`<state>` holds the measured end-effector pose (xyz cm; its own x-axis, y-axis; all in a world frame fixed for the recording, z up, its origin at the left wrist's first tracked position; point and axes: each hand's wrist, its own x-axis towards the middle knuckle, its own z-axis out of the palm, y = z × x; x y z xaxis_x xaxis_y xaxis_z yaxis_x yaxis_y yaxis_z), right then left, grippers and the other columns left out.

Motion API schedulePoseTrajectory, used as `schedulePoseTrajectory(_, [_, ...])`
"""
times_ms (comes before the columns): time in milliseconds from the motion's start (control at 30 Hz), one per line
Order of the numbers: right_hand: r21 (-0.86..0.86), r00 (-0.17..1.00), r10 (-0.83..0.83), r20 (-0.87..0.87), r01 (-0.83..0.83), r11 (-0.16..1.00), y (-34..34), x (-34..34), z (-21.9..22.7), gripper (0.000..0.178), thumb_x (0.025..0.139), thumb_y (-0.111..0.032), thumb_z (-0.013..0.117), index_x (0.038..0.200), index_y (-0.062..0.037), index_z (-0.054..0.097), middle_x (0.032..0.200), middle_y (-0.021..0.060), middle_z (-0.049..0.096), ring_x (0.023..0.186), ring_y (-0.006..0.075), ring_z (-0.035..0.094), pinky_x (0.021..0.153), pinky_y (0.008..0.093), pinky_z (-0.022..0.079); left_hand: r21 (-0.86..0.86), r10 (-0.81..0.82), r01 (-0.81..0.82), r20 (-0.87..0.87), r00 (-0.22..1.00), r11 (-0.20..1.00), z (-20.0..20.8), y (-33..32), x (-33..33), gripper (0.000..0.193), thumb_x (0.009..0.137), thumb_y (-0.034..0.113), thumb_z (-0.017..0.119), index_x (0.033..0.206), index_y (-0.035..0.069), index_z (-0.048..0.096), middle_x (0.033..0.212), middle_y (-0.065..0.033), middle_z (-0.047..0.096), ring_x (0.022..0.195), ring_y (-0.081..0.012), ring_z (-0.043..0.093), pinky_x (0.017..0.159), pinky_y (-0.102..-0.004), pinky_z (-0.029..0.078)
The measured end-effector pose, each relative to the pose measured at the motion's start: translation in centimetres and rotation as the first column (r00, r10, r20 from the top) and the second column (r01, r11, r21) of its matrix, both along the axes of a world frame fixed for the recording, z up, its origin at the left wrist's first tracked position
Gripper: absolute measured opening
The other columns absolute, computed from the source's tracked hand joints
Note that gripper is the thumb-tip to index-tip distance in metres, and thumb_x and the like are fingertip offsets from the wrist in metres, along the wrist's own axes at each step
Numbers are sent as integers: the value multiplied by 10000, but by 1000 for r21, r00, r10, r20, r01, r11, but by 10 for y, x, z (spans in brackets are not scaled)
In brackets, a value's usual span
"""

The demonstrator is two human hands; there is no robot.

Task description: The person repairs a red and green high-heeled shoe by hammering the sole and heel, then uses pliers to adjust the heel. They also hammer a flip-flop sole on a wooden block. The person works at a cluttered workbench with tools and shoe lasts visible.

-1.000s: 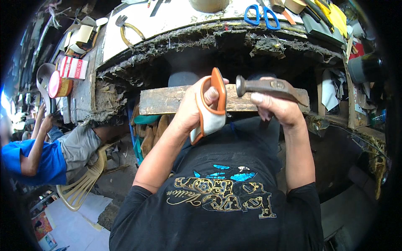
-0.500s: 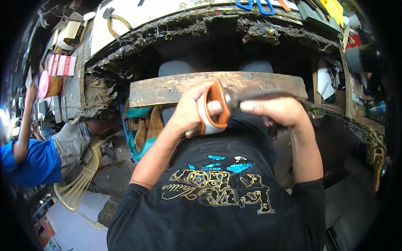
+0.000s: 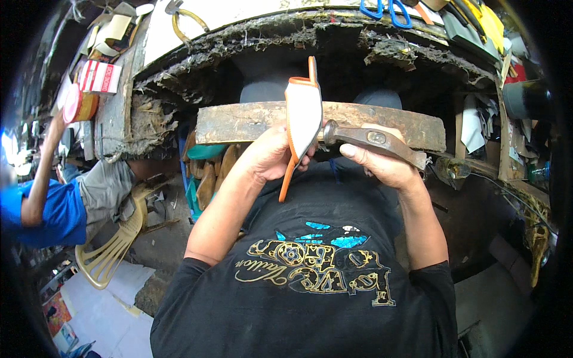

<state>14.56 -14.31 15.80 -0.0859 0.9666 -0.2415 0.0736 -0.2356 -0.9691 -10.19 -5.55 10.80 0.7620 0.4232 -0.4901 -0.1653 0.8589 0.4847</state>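
Above my lap, my left hand (image 3: 270, 154) grips a white shoe upper with orange edging (image 3: 303, 116), which looks like part of a sandal or slipper. The piece stands on edge, its narrow orange strip pointing up and away. To its right, my right hand (image 3: 391, 164) is closed around a dark metal hammer (image 3: 377, 138). The round face of the hammer is beside the upper, close to it; whether they touch I cannot tell. Behind both hands, a thick worn wooden plank (image 3: 239, 122) lies across in front of me.
On the far bench (image 3: 233, 15) lie pincers (image 3: 177, 24), blue-handled scissors (image 3: 400, 15) and other tools. Wooden shoe lasts (image 3: 208, 185) fill a teal container below the plank. At left a person in blue (image 3: 57, 206) reaches toward a pink-topped tub (image 3: 73, 106) near a plastic chair (image 3: 116, 250).
My left hand has turned the shoe upper, so its opening no longer faces me and its white side shows. The hammer has tilted and its head is plainer to see.
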Motion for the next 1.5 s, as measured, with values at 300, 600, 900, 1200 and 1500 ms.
schedulePoseTrajectory(300, [-74, 986, -121, -111, 113, 991, 2, -8, -2, 383, 936, -251, 791, 1240, -37, 700, 1116, 87, 739, 999, 127, 679, 841, 299, 581, -60, 25, -26, -16, 1000, 998, 2, -13, 4, 394, 930, 385, 755, 1121, 59, 643, 900, -67, 676, 730, -143, 647, 617, -304, 520])
schedulePoseTrajectory(600, [-216, 984, -169, -64, 151, 965, 10, -22, -15, 382, 960, -292, 754, 1213, -15, 685, 703, -14, 615, 439, 41, 445, 394, 216, 359, 9, 123, -123, -137, 983, 992, 5, -26, 7, 347, 998, 460, 657, 1103, 132, 611, 898, -36, 624, 759, -134, 583, 634, -308, 487])
schedulePoseTrajectory(900, [-82, 993, -91, -74, 85, 993, 10, -39, -23, 264, 972, -178, 722, 1182, -17, 710, 1048, 87, 759, 972, 160, 697, 867, 338, 568, -154, 194, -226, -198, 961, 962, -5, -33, 3, 244, 1001, 338, 645, 1076, 114, 583, 878, -28, 616, 739, -139, 595, 638, -311, 493])
schedulePoseTrajectory(1200, [133, 930, 270, 248, -308, 942, -3, -44, -38, 175, 905, -186, 765, 936, -24, 707, 787, 121, 687, 687, 252, 665, 669, 382, 536, -115, 263, -271, -76, 962, 956, -12, -34, 3, 412, 1016, 388, 639, 1266, 63, 602, 960, -35, 647, 783, -130, 603, 628, -235, 503])
schedulePoseTrajectory(1500, [210, 943, 263, 204, -305, 929, -11, -34, -20, 229, 881, -194, 795, 802, -34, 652, 707, 92, 635, 579, 224, 602, 584, 360, 491, 73, 285, -276, -204, 936, 958, -6, -25, 12, 308, 1062, 313, 546, 1189, 38, 604, 731, -13, 575, 560, -100, 519, 488, -250, 426])
